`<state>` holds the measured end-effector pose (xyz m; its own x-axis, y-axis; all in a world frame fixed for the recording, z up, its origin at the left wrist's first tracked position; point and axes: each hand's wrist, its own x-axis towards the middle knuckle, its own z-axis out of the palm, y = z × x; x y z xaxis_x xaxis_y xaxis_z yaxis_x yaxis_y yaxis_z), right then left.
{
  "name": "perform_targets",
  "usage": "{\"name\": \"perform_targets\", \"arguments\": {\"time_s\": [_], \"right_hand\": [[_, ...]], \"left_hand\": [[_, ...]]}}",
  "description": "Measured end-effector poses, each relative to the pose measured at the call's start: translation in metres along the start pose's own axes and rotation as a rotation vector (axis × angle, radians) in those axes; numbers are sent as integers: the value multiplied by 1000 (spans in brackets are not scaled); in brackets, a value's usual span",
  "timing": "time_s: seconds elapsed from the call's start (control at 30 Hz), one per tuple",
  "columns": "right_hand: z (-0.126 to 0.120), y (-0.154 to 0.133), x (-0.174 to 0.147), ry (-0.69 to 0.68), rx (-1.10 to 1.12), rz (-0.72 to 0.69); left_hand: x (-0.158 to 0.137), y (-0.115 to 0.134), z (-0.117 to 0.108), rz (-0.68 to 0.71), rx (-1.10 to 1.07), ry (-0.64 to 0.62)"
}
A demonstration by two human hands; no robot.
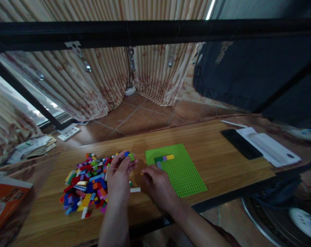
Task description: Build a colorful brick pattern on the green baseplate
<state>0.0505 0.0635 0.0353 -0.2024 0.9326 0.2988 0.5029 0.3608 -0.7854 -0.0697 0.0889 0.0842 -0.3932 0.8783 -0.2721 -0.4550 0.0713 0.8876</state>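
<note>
My left hand (119, 173) is raised at the right edge of a heap of mixed toy bricks (90, 183). Its fingers close on a lime green brick (131, 156), and a blue brick (126, 153) shows just behind it. Fingers curled, my right hand (158, 181) hovers by the left side of a green baseplate (188, 175); a small yellow-orange piece (142, 174) peeks out at its fingertips. On the baseplate sits a short row of dark green, purple and yellow bricks (170, 157), with a greyish brick (159, 165) at its left end, partly near my hand.
A white brick (135, 189) lies on the wooden table (214, 157) between my hands. Toward the right end are a black phone-like slab (240, 144) and a white flat case (276, 151). An orange and white bag (6, 202) stands at the left. A dark bar (155, 32) crosses above.
</note>
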Motion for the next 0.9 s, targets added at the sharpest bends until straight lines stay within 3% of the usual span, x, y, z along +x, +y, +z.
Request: {"name": "perform_targets", "arguments": {"time_s": [0.1, 0.23, 0.33, 0.53, 0.7, 0.9], "right_hand": [[16, -6, 1, -167, -150, -2], [22, -8, 5, -191, -93, -31], [14, -7, 7, -124, 51, -11], [-11, -1, 12, 231, 279, 237], [-20, 2, 14, 243, 563, 257], [-28, 3, 12, 240, 650, 302]], "left_hand": [[-2, -3, 4, -52, 52, -59], [-4, -13, 8, -11, 138, -98], [-2, -17, 6, 34, 167, -110], [-3, -18, 2, 140, 207, -143], [-9, -23, 9, 79, 214, -257], [-13, -26, 16, 92, 291, -321]]}}
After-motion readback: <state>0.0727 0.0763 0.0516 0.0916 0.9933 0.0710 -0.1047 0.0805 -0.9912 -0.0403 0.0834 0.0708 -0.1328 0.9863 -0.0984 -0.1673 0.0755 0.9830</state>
